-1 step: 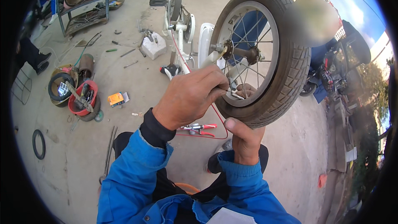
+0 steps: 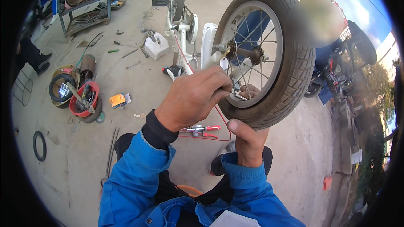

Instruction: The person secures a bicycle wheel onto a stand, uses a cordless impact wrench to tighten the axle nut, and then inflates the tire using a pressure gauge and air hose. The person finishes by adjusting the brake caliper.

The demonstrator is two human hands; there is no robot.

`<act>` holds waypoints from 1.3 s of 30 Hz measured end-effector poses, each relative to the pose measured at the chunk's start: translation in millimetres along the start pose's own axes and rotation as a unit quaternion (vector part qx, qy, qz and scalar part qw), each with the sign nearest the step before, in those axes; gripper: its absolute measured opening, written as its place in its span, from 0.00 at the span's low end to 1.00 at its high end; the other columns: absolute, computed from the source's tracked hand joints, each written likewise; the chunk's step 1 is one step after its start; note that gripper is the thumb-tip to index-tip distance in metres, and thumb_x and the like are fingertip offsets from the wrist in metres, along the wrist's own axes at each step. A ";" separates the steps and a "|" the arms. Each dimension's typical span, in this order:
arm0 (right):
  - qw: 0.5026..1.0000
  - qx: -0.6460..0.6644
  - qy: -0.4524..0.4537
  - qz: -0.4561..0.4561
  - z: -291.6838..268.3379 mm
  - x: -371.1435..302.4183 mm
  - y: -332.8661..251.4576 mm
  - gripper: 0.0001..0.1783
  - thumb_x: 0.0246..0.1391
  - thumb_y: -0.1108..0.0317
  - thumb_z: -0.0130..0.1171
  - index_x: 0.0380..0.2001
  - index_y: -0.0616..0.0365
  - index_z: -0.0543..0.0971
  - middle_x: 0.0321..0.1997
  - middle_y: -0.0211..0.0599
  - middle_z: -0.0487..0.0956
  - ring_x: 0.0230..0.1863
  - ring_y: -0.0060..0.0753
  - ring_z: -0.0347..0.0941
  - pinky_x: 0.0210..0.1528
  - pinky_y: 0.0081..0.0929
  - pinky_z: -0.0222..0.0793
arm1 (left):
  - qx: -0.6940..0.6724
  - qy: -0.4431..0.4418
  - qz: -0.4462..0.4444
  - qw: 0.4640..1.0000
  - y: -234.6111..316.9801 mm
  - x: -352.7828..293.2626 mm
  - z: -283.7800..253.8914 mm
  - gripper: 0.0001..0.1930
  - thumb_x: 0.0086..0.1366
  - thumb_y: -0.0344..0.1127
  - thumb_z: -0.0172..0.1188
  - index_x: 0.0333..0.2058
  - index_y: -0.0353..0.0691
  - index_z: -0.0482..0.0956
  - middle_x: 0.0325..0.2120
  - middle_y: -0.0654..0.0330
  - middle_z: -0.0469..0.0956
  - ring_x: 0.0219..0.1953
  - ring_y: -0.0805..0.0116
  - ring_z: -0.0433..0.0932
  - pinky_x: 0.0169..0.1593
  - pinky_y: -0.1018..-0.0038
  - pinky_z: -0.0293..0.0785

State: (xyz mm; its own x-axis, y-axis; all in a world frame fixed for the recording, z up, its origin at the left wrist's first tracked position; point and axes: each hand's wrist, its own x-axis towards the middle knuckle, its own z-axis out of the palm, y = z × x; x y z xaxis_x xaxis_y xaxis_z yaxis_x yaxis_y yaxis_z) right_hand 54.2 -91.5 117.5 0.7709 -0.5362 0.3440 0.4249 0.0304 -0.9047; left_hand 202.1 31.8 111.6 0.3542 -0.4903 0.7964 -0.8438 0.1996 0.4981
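A small white bicycle [image 2: 184,42] stretches away from me, its spoked wheel [image 2: 275,105] with a black tyre raised close in front. My left hand [image 2: 195,96] is pinched at the wheel's lower left rim, on a thin piece mostly hidden by the fingers. Beside those fingertips a small silver metal piece [image 2: 240,96] shows inside the rim. My right hand [image 2: 250,138] wraps the tyre from below, thumb on the near side, fingertips showing between the spokes. A red cable [image 2: 230,132] runs from the frame past my left hand and loops down beside my right thumb.
Red-handled pliers [image 2: 204,130] lie on the concrete beneath my hands. To the left are a red tool basin [image 2: 94,94], a small orange box [image 2: 120,100], a loose black ring [image 2: 39,146] and a metal rack [image 2: 84,8]. A person [image 2: 254,23] is behind the wheel.
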 end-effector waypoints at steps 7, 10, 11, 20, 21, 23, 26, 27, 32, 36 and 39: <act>1.000 -0.001 -0.005 0.006 -0.3 -0.4 -0.1 0.48 0.40 0.71 0.82 0.66 0.64 0.71 0.60 0.41 0.78 0.60 0.36 0.76 0.66 0.37 0.72 | -0.018 -0.004 -0.010 1.000 3.5 0.5 2.4 0.11 0.63 0.27 0.70 0.42 0.42 0.79 0.37 0.58 0.79 0.38 0.50 0.83 0.38 0.61 0.79; 1.000 0.014 0.000 0.012 0.6 -1.5 0.7 0.47 0.40 0.70 0.82 0.66 0.63 0.72 0.59 0.40 0.79 0.60 0.36 0.77 0.66 0.37 0.72 | -0.037 -0.004 0.000 0.999 2.8 1.1 2.8 0.11 0.63 0.23 0.69 0.42 0.39 0.80 0.38 0.57 0.79 0.37 0.55 0.82 0.39 0.64 0.80; 1.000 0.014 0.000 0.011 0.4 -1.6 1.1 0.48 0.41 0.70 0.82 0.66 0.63 0.71 0.59 0.40 0.79 0.60 0.36 0.77 0.67 0.37 0.72 | -0.071 -0.012 -0.015 0.997 2.1 1.3 2.8 0.10 0.64 0.20 0.68 0.42 0.37 0.80 0.39 0.57 0.80 0.37 0.60 0.83 0.39 0.67 0.80; 1.000 0.008 -0.014 0.023 -5.8 -0.5 6.9 0.52 0.40 0.68 0.84 0.69 0.63 0.69 0.62 0.41 0.76 0.64 0.38 0.74 0.70 0.39 0.69 | -0.346 -0.062 -0.071 0.934 -1.2 1.7 11.0 0.08 0.71 0.25 0.66 0.47 0.35 0.82 0.48 0.57 0.77 0.50 0.68 0.77 0.52 0.72 0.77; 1.000 0.010 -0.010 0.022 -6.0 -0.8 7.2 0.52 0.40 0.68 0.84 0.69 0.63 0.69 0.62 0.41 0.76 0.65 0.38 0.74 0.71 0.39 0.69 | -0.368 -0.072 -0.086 0.923 -1.7 1.5 11.2 0.08 0.73 0.27 0.66 0.49 0.35 0.82 0.49 0.57 0.76 0.52 0.69 0.77 0.53 0.73 0.76; 1.000 0.009 -0.007 0.023 -6.0 -1.0 6.9 0.53 0.40 0.68 0.84 0.69 0.63 0.69 0.63 0.42 0.76 0.65 0.39 0.74 0.71 0.40 0.69 | -0.398 -0.080 -0.110 0.907 -3.8 2.1 10.4 0.10 0.75 0.30 0.65 0.51 0.34 0.81 0.50 0.57 0.76 0.53 0.69 0.76 0.54 0.73 0.75; 1.000 0.010 -0.011 0.026 -5.1 -1.2 5.6 0.52 0.40 0.69 0.84 0.69 0.64 0.68 0.63 0.43 0.76 0.65 0.39 0.75 0.71 0.40 0.70 | -0.407 -0.081 -0.120 0.902 -6.1 3.1 10.8 0.11 0.76 0.33 0.64 0.51 0.34 0.80 0.50 0.58 0.76 0.53 0.69 0.77 0.55 0.73 0.76; 0.999 0.014 -0.012 0.026 -4.6 -1.3 5.2 0.52 0.41 0.69 0.84 0.69 0.64 0.68 0.63 0.43 0.77 0.65 0.39 0.76 0.71 0.40 0.71 | -0.404 -0.079 -0.119 0.904 -6.2 2.9 11.4 0.12 0.76 0.34 0.64 0.51 0.33 0.80 0.50 0.58 0.77 0.53 0.69 0.78 0.54 0.72 0.76; 1.000 0.014 -0.016 0.020 -3.7 -1.4 3.7 0.51 0.42 0.70 0.84 0.69 0.64 0.68 0.61 0.45 0.79 0.62 0.38 0.78 0.69 0.39 0.74 | -0.490 -0.033 -0.221 0.843 -4.7 -1.4 15.2 0.14 0.73 0.29 0.65 0.55 0.31 0.79 0.47 0.56 0.81 0.48 0.68 0.83 0.51 0.73 0.83; 1.000 0.020 -0.017 0.011 -3.3 -1.5 4.6 0.50 0.43 0.71 0.84 0.68 0.65 0.68 0.60 0.46 0.80 0.61 0.38 0.79 0.68 0.39 0.74 | -0.542 -0.012 -0.275 0.794 -6.9 -2.6 16.4 0.16 0.70 0.29 0.71 0.53 0.32 0.80 0.45 0.54 0.83 0.45 0.66 0.87 0.49 0.70 0.88; 1.000 0.016 -0.020 0.004 -3.3 -1.0 4.4 0.50 0.43 0.71 0.83 0.69 0.66 0.68 0.60 0.47 0.80 0.61 0.38 0.79 0.69 0.39 0.74 | -0.529 0.004 -0.308 0.791 -5.3 -3.8 18.5 0.16 0.70 0.30 0.72 0.52 0.30 0.81 0.43 0.54 0.85 0.40 0.67 0.87 0.47 0.71 0.87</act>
State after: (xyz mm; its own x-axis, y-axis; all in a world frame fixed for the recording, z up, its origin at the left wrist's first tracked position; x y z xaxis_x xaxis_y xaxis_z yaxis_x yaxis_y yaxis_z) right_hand 53.8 -93.6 112.3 0.7919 -0.5018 0.3480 0.4339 0.0614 -0.8989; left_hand 197.8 16.8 99.6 0.5732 -0.7663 0.2902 0.2977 0.5247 0.7976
